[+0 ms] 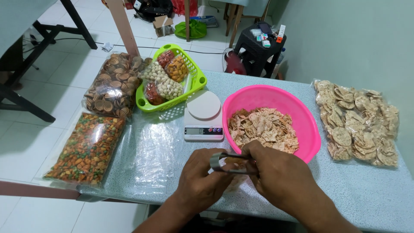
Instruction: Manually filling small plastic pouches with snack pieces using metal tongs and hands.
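Nearest the camera, the left hand (202, 179) and the right hand (278, 174) meet just in front of the pink basin (308, 129). Between them they hold a small clear bag (235, 172) of pale crackers; both sets of fingers are curled narrow around its gathered top, and a thin metal loop or clip (217, 160) sits at that neck, pinched by the left hand's fingers. The bag looks filled, and my judgement is that its closing is in hand and not finished, since the neck is not yet released.

Behind the hands, the pink basin holds a good heap of loose crackers (263, 127), so plenty remains unpacked. Just left of the basin stands a small white kitchen scale (203, 116), its round plate bare. Left of the scale lie flat clear empty bags (151, 151). Further left of the basin, at the table's edge, rest a large bag of mixed orange and green snacks (86, 149) and, beyond it, a bag of brown spiral biscuits (113, 84). Behind the scale sits a green plastic basket (196, 77) carrying several small filled packets, which suggests some portions are already done. Right of the basin lies a large sealed bag of round pale crackers (358, 123).

All this rests on a speckled grey table (366, 194). Beyond the basin's far rim, a dark stool (256, 49) bears small items, and the floor is white tile (64, 64), with a pale green wall (358, 39) to the right.
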